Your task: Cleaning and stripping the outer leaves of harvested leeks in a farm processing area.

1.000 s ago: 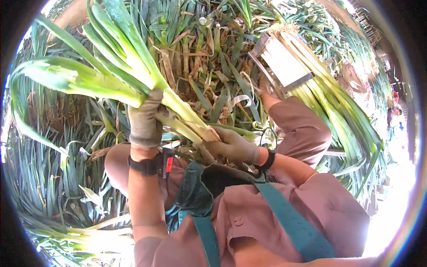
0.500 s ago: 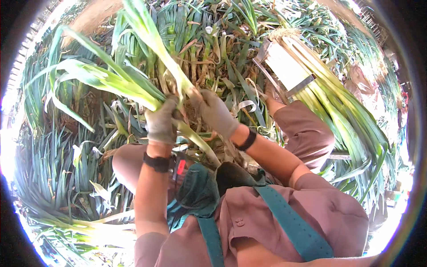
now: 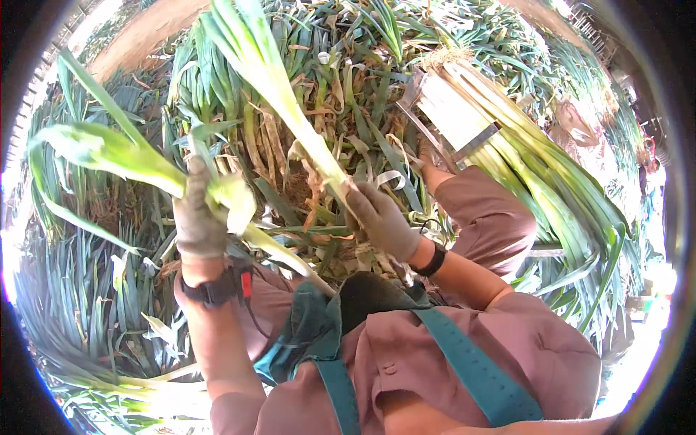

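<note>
My gloved left hand [image 3: 199, 217] is closed around a leek [image 3: 130, 156]. Its green leaves fan out to the left, and a pale shaft slants down from the hand toward my lap. A loose, blurred light-green leaf piece [image 3: 233, 201] hangs beside the fingers. At the middle, my gloved right hand [image 3: 384, 221] grips the lower end of a second leek [image 3: 286, 101], whose leaves point up toward the far left. Dry brown outer leaf [image 3: 308, 159] peels from that shaft. The palm hides its root end.
A trimmed bundle of leeks [image 3: 522, 123] lies at the right in a holder with a white board [image 3: 446, 105] and metal bars. Piles of leeks [image 3: 80, 290] surround me. Dry leaf scraps and a white strip [image 3: 391, 176] litter the ground between my bent legs [image 3: 486, 217].
My hands have moved apart: the left went left with its leek, the right slightly right and nearer me. The second leek's shaft now shows further down, apart from the left hand.
</note>
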The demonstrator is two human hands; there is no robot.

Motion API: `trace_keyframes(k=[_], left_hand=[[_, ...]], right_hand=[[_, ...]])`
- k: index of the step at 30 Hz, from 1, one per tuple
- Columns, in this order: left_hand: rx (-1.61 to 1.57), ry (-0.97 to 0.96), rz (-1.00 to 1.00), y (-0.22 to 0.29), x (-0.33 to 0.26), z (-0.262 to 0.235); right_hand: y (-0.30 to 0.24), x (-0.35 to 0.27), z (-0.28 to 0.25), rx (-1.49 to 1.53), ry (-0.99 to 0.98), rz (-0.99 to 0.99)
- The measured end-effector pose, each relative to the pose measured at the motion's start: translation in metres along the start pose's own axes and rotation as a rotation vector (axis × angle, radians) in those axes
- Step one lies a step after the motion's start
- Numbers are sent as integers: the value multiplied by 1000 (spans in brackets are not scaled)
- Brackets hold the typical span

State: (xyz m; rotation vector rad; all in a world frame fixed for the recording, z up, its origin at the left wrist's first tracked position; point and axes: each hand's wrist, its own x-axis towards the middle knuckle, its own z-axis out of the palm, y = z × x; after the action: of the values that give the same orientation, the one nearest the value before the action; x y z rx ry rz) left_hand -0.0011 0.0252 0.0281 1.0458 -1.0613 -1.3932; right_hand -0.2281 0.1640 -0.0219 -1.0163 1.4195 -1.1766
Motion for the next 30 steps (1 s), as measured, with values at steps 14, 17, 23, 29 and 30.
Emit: trace_keyframes(k=[14,17,23,29,30], left_hand=[[-107,-291,-57,-21,50,22],[-119,-342,-44,-25,55,11],[-32,-440,-30,-51,74,-27],[-67,-418,46,-47,53,-15],[-99,-430,19,-43,51,-9]], right_hand=[[17,-18,22,-775,45,-398],[-30,21,8,-613,33,-262],[-54,102,44,-210,-126,-455],[-49,83,42,-43,-175,-330],[-49,80,38,-28,-165,-324]])
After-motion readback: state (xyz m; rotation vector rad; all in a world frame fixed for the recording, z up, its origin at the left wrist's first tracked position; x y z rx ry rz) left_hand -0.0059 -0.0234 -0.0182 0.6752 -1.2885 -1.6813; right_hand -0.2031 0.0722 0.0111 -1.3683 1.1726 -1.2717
